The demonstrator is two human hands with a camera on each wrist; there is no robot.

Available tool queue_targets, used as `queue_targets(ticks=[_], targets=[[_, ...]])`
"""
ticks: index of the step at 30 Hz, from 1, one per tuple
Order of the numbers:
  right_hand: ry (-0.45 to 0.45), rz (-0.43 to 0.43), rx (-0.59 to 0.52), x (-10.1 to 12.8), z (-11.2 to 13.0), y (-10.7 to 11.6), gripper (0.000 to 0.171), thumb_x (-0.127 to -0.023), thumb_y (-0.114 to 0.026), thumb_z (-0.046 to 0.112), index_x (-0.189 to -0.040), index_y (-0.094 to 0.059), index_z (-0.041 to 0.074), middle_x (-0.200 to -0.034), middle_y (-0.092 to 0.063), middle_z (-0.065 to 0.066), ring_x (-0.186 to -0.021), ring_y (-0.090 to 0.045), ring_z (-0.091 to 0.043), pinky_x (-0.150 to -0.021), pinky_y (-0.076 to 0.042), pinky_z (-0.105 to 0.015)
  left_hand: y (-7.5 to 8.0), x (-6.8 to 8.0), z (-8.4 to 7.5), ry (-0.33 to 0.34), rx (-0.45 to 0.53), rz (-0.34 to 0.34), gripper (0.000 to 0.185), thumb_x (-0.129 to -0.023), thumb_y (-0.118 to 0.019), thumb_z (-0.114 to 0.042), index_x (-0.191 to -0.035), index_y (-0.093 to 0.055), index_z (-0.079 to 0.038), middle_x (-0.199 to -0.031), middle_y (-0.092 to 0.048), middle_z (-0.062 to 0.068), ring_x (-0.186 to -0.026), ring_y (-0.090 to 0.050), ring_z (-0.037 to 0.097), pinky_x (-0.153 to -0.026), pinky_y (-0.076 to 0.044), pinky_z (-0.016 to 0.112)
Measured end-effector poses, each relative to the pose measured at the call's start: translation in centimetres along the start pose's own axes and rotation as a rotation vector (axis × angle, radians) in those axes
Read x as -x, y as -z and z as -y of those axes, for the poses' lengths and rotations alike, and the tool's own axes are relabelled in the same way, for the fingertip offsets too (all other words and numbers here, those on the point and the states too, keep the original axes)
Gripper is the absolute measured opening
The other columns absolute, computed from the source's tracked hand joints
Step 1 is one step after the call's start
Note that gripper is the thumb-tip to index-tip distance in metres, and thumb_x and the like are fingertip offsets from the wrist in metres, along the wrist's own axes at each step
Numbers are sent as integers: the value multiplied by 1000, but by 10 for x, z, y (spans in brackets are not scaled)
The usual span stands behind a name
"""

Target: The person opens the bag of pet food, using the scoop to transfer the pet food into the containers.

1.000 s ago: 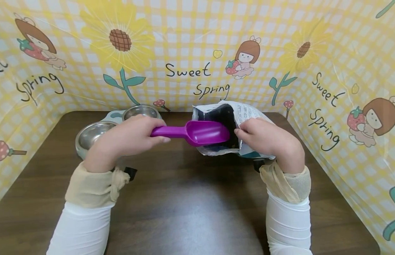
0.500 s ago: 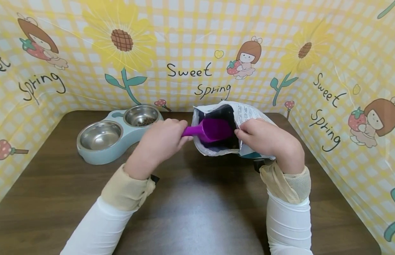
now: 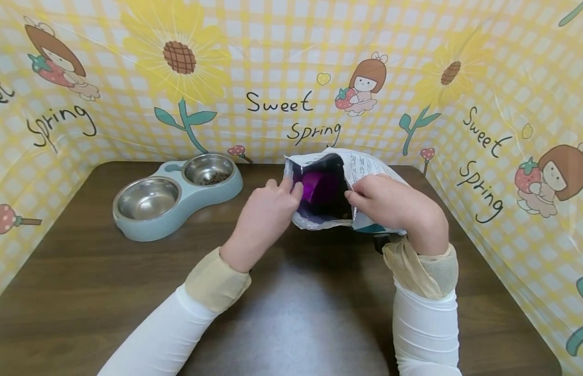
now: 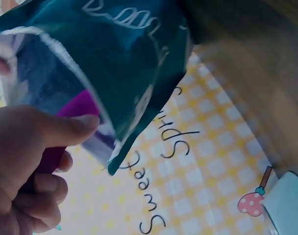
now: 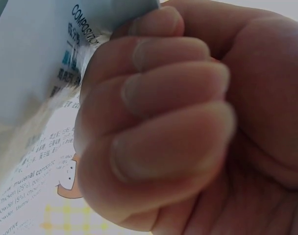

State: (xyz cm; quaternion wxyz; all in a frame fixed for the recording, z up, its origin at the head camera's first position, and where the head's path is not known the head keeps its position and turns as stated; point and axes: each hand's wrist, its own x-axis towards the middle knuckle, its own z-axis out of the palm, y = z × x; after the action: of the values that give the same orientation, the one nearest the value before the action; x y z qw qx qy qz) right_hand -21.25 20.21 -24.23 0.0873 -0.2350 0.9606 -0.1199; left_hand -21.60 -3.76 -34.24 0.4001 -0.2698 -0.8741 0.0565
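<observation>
My left hand (image 3: 268,214) grips the handle of a purple scoop (image 3: 318,187), whose bowl is down inside the dark mouth of a bag (image 3: 366,165). The left wrist view shows thumb and fingers curled round the scoop handle (image 4: 80,104) at the rim of the bag's teal side (image 4: 129,63). White, printed and open to the left, the bag lies on the table. My right hand (image 3: 390,203) pinches the edge of its mouth; in the right wrist view its fingers (image 5: 163,147) are curled in. What the scoop carries is hidden.
Left on the brown table (image 3: 272,324) stands a pale blue double feeder (image 3: 197,201). Its front steel bowl (image 3: 148,198) looks bare inside; the rear one (image 3: 209,167) has some brown kibble (image 3: 216,178). A yellow checked cloth (image 3: 272,47) walls the back and sides.
My left hand has moved right, from over the feeder to the bag's mouth, and the scoop has gone deeper into the bag. The feeder is now uncovered. My right hand has stayed put.
</observation>
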Motion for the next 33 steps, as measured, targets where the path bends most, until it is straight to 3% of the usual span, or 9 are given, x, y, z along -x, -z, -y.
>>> queue_targets(ticks=[5,16,20,26,33], targets=[[12,4,0,0,0,0,43,-112,-52,23,-70,-55,14,-62,-41,4,-59,-45,-15,-66,-43,-33,-5,0,-5,-9,-30,-14,18,-97,-66,4,-105,-77,-8,-86,-70,9,-61,-63,26,-49,-59,35],[26,-3,-3,0,-1,0,40,-112,-54,24,-74,-60,13,-63,-45,3,-59,-47,-16,-64,-44,-32,-5,-3,-10,-65,-75,-11,16,-96,-65,4,-90,-72,-10,-78,-64,5,-58,-61,23,-48,-58,34],[27,-5,-1,0,-1,0,39,-112,-54,25,-76,-61,12,-64,-46,2,-60,-48,-16,-64,-44,-32,-6,-2,-10,-78,-14,25,17,-96,-67,3,-90,-74,-10,-80,-66,4,-59,-65,26,-51,-60,37],[28,8,8,-1,0,0,40,-112,-53,24,-75,-60,12,-63,-45,2,-60,-48,-16,-65,-44,-33,-4,-2,-3,-34,118,135,19,-95,-68,6,-95,-78,-11,-84,-71,7,-62,-68,30,-57,-62,43],[18,13,-4,-2,-1,-1,40,-112,-53,22,-74,-58,12,-63,-43,2,-60,-47,-17,-66,-45,-33,-4,-3,-1,-47,173,163,20,-97,-67,7,-95,-78,-10,-83,-71,8,-63,-69,28,-59,-62,43]])
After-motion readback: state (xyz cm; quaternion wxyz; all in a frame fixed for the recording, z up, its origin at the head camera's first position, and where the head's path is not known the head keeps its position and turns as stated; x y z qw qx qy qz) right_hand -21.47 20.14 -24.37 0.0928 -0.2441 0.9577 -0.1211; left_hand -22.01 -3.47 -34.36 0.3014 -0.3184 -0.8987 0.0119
